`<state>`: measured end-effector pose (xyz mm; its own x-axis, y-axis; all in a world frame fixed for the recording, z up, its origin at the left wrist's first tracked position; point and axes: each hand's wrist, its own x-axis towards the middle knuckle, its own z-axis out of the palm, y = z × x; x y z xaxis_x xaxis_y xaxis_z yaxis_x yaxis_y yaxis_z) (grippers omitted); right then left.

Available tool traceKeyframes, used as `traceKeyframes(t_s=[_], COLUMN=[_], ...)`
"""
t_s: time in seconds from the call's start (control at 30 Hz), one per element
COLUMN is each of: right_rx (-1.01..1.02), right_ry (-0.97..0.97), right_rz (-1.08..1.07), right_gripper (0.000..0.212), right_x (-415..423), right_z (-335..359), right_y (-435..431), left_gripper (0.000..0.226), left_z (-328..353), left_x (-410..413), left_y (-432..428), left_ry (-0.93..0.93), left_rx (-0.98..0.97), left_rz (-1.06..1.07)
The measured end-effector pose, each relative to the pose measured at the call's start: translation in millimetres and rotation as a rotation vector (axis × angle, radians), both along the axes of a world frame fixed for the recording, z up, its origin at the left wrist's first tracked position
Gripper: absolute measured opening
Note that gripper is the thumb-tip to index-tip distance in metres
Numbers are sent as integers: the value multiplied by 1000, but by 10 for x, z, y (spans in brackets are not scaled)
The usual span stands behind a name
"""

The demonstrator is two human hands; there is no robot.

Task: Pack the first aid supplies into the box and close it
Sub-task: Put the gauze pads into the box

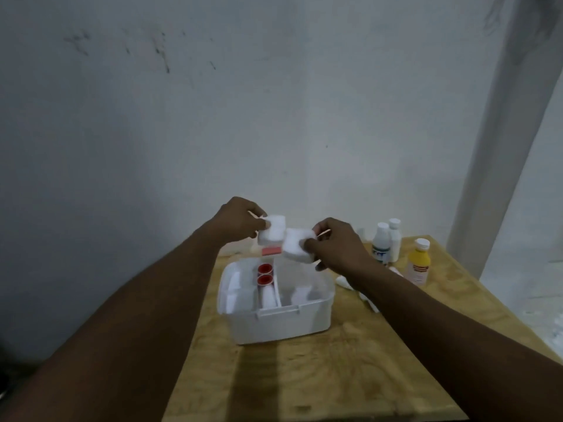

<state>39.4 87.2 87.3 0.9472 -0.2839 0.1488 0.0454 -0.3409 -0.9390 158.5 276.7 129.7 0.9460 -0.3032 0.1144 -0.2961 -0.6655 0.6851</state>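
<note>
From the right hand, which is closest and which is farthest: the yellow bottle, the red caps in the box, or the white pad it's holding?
1. White pad, in the right hand's fingers.
2. Red caps, down left, inside the box.
3. Yellow bottle, off to the right on the table.

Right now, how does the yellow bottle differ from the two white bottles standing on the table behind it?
The yellow bottle has a yellow body with a reddish label; the two white bottles have white bodies, and the nearer one carries a bluish label. The yellow bottle stands alone, nearer the table's right edge; the white bottles stand close together, further back and nearer the open box. All three stand upright with white caps on, still outside the box.
</note>
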Motion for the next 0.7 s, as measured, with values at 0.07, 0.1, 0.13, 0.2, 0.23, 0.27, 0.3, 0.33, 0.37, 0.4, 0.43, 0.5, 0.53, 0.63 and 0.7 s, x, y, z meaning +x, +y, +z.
traceKeyframes(t_s=[0.07, 0.1, 0.13, 0.2, 0.23, 0.27, 0.3, 0.33, 0.37, 0.4, 0.43, 0.5, 0.53, 0.63, 0.7], right_rx=[-10, -44, -100, -247, -307, -352, -389, -427, -467, -503, -532, -612, -662, -781, -808], right_ry=[25, 24, 17, 3, -1, -4, -2, -1, 2, 2, 4, -9, -23, -54, -86], right_rz=[84, 112, 131, 138, 138, 141, 147, 151, 154, 155, 154, 137, 123, 71, 38], right_gripper=[23, 23, 23, 23, 24, 25, 27, 27, 27, 26, 24, 20, 19, 30, 35], right_x=[-27, -33, -27, -5, 5, 15, 29, 37, 48, 55, 57, 57, 49, 25, 17], right_z=[14, 1, -29, -115, -167, -216, -266, -304, -340, -367, -388, -430, -450, -492, -511], right_y=[286, 419, 539, 736, 811, 872, 917, 952, 975, 991, 1004, 1027, 1040, 1072, 1068], left_gripper=[20, 20, 20, 22, 22, 23, 22, 21, 18, 16, 15, 14, 14, 15, 20], left_z=[-39, -68, -99, -169, -205, -246, -288, -334, -378, -422, -463, -530, -554, -605, -625], left_x=[-17, -39, -70, -127, -147, -158, -158, -147, -136, -126, -116, -120, -130, -145, -137], left_y=[277, 393, 491, 637, 686, 725, 750, 765, 768, 764, 754, 716, 698, 668, 678], left_ry=[39, 60, 83, 125, 140, 150, 157, 163, 164, 153, 134, 91, 75, 18, -22], left_rx=[-60, -78, -91, -90, -75, -55, -37, -24, -16, -4, 22, 94, 115, 199, 251], left_rz=[43, 55, 58, 57, 56, 51, 42, 34, 26, 23, 22, 7, -5, -4, 4])
